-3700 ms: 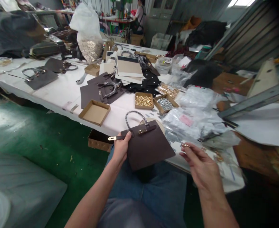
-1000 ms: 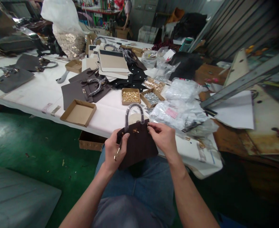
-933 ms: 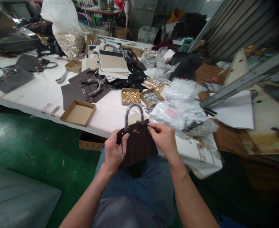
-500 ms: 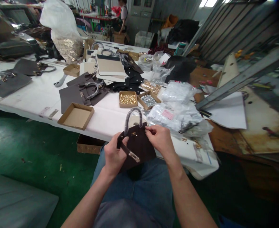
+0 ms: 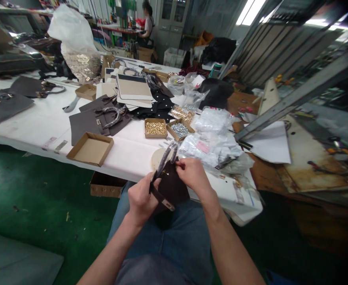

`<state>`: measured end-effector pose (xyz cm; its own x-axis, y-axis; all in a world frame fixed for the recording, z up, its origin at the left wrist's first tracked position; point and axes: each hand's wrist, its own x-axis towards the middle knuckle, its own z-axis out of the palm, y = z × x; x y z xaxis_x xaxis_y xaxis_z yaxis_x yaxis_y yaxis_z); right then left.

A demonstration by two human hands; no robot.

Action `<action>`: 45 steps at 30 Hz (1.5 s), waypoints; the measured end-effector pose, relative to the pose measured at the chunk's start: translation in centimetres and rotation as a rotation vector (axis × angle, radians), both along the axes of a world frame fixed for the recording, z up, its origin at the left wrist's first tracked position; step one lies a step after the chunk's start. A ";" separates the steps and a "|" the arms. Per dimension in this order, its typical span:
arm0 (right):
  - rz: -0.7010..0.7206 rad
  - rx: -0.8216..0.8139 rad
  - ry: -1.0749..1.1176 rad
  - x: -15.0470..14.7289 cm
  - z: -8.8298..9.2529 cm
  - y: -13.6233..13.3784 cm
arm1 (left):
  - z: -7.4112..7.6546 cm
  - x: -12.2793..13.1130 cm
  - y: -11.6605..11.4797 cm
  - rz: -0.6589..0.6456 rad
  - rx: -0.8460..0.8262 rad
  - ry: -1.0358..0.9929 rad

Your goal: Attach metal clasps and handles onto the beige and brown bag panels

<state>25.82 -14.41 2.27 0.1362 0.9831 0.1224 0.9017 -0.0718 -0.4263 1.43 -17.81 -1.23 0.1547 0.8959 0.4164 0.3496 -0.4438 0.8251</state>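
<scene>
The dark brown bag panel [image 5: 176, 188] is held over the lap, just beside the worktop [image 5: 126, 152]'s near edge. It looks light and fairly stiff, likely to flex without breaking; the film-wrapped handle [image 5: 163, 161] may be slippery, so the top corners seem the surer hold. The left hand [image 5: 142, 194] grips one corner, with the strap [image 5: 162, 200] hanging beside it; the right hand [image 5: 191, 173] pinches the other — whether a small fitting sits between its fingertips, I cannot tell. Compared with half a second ago, the panel is turned — the handle's arch now looks much narrower.
</scene>
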 end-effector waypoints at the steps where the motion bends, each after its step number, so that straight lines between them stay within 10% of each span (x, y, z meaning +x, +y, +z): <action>1: 0.022 -0.005 -0.032 0.0 0.1 0.0 | 0.0 0.0 0.0 -0.012 0.006 0.017; 21: -0.021 -0.047 0.069 -0.7 -0.1 0.6 | -0.4 0.3 -1.0 0.039 0.049 -0.024; 28: -0.255 0.226 0.277 3.0 -0.1 -1.1 | 2.3 -0.3 0.0 0.068 -0.157 -0.267; 35: -0.032 -0.133 1.030 4.7 3.3 -3.8 | 4.6 -1.8 1.8 -0.123 -0.336 -0.369; 45: 0.162 -0.374 0.757 6.9 5.0 -5.6 | 5.2 -2.2 1.1 -0.196 -0.321 -0.253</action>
